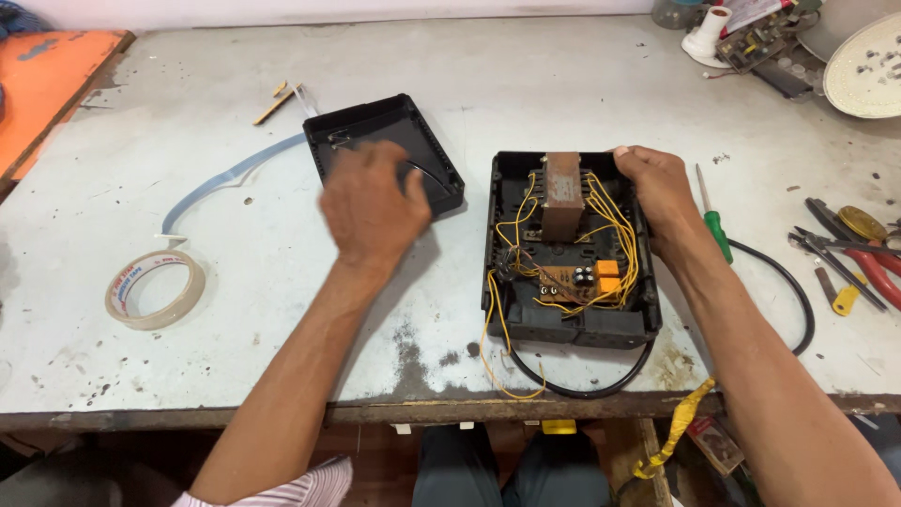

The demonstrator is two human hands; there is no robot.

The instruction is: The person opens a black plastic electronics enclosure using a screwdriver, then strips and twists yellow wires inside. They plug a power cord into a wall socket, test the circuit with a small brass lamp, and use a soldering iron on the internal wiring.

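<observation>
Head view shows the right hand clasping the far right corner of the open black box on the table, likely heavy, wires fragile, best held by its walls, while the left hand hovers loosely curled, empty, over the lid.

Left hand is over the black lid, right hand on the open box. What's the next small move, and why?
Probably close the left hand on the black lid: it hovers above the lid with no clear grip, while the right hand steadies the open box with its yellow wires exposed.
</observation>
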